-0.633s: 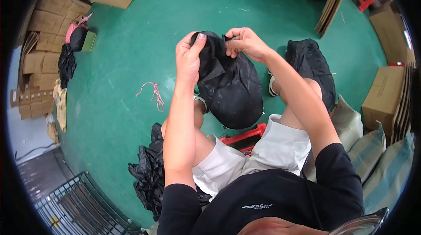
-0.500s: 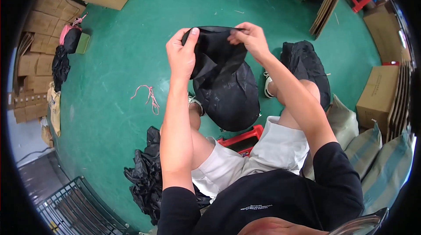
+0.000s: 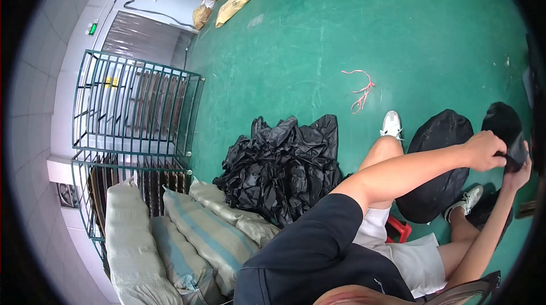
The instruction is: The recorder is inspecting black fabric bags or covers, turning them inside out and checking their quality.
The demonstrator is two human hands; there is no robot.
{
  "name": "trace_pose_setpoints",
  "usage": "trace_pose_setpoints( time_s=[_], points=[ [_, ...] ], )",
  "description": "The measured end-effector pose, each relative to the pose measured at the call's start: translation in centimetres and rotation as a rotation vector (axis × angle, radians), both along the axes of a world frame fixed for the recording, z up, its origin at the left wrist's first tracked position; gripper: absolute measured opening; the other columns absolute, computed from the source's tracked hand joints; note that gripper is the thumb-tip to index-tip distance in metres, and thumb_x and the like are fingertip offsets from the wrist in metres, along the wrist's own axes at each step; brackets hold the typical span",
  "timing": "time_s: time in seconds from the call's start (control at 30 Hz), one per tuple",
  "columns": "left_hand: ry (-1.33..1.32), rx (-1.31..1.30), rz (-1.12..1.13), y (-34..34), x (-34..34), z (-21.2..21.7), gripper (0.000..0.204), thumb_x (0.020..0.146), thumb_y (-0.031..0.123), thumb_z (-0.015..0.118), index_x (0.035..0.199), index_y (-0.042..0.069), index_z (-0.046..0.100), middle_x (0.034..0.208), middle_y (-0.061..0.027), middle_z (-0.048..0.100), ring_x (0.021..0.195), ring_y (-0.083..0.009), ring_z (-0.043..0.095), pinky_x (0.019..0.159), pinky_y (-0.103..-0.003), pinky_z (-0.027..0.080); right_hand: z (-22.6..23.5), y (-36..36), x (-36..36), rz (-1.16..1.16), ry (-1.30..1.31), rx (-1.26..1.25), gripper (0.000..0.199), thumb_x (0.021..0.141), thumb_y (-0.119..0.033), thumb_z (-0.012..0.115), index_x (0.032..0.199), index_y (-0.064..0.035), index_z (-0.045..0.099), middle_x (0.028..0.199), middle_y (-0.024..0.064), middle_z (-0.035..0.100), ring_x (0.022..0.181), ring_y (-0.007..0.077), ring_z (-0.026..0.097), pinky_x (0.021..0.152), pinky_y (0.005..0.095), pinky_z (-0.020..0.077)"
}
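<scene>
At the right of the head view both my hands are on a black piece of thin fabric or sheeting (image 3: 501, 120), held up beyond a full black bag. My left hand (image 3: 482, 150) is closed on its near edge, fingers curled in. My right hand (image 3: 518, 174) grips the same piece lower on the right, fingers partly hidden by it. The full, rounded black bag (image 3: 442, 134) stands on the floor between my feet, below my left forearm. Part of another black bundle (image 3: 485, 205) shows beside my right foot.
To my left lies a heap of crumpled black sheets (image 3: 278, 163). Stuffed woven sacks (image 3: 133, 237) and a green metal rack (image 3: 136, 106) stand farther left. Pink string (image 3: 364, 92) lies on the green floor. A red stool (image 3: 398, 229) is partly hidden under me.
The view has swung left, bringing the heap, sacks and rack into sight and shifting my hands to the right edge. Both hands still hold the black piece; my left hand now looks more tightly curled.
</scene>
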State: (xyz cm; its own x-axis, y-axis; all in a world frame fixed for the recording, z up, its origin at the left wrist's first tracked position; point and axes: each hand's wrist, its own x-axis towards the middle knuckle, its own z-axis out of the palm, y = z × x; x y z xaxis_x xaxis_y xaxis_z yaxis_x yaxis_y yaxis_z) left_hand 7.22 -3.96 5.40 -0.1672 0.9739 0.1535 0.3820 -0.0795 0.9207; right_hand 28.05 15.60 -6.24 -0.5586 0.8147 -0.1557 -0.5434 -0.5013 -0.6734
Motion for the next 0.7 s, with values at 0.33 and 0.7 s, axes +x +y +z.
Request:
trace_pose_setpoints(
  time_s=[0.33,0.7],
  points=[
    [-0.972,-0.289,0.296,1.4,1.5,-5.4,0.059,0.096,0.056,0.044,0.109,0.0,0.057,0.094,-0.0074,0.057,0.087,-0.0228,0.053,0.085,-0.041,0.041,7.3,-6.6,-3.2,-0.146,-0.307,0.137,0.057,0.063,-0.018,0.055,0.116,0.003,0.059,0.113,0.0106,0.06,0.1,0.0241,0.057,0.094,0.0318,0.0426],
    [-1.356,-0.038,0.056,0.3,-2.2,-2.2,0.042,0.096,0.025,0.04,0.122,-0.004,0.055,0.117,-0.0116,0.062,0.102,-0.0225,0.061,0.091,-0.036,0.049,9.7,-10.9,-7.1,0.83,-0.093,0.329,0.028,0.057,-0.005,0.058,0.058,-0.0122,0.031,0.06,-0.0038,0.04,0.053,0.0088,0.037,0.05,0.0246,0.0302]
  ],
)
